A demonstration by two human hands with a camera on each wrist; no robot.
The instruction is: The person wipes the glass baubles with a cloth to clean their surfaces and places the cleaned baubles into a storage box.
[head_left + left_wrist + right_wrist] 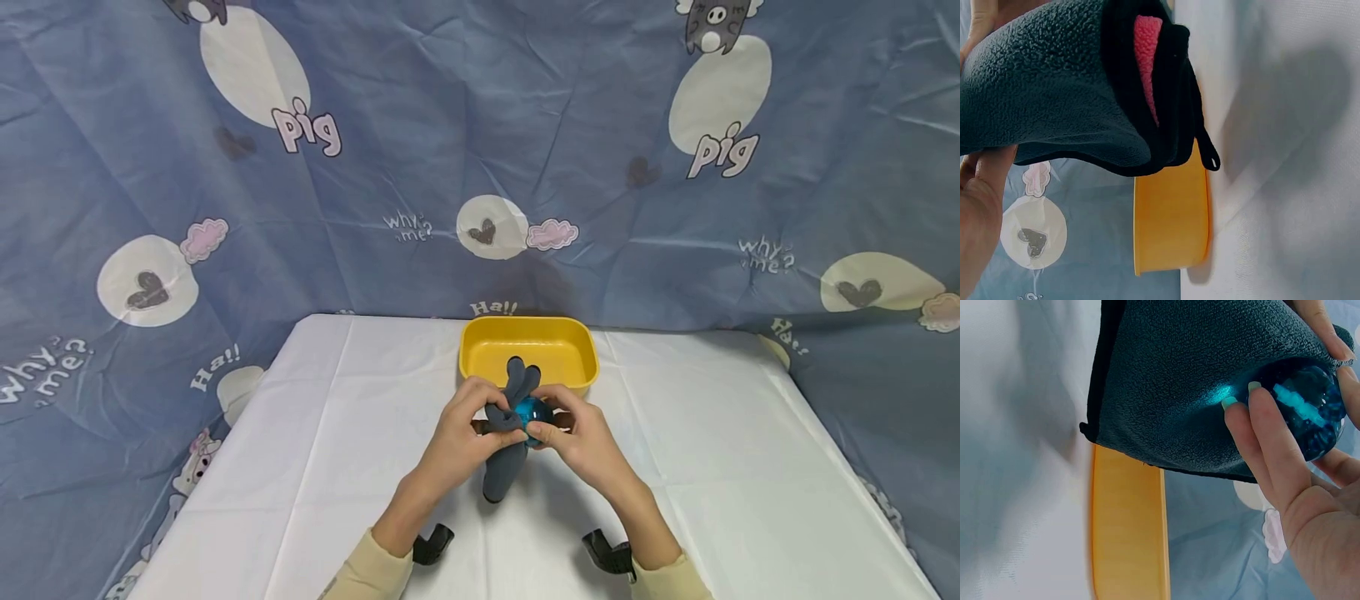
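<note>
In the head view, my left hand [459, 437] grips a dark grey-teal fleecy cloth [504, 477] with black edging. My right hand [592, 442] holds a shiny, see-through blue ball [534, 410] between thumb and fingers, against the cloth. The left wrist view shows the cloth [1041, 81] bunched and hanging, with a hanging loop [1208, 150] and a strip of pink in its fold. From the right wrist, the ball [1319, 412] sits against the cloth [1172, 381], two fingertips reaching across it. Both things are held above the table.
A yellow rectangular tub [480, 354] stands on the table just behind the hands. White cloth covers the table [375, 467]. A blue printed curtain [420, 125] hangs behind and around it. Black bands with mounts [433, 546] sit on both wrists.
</note>
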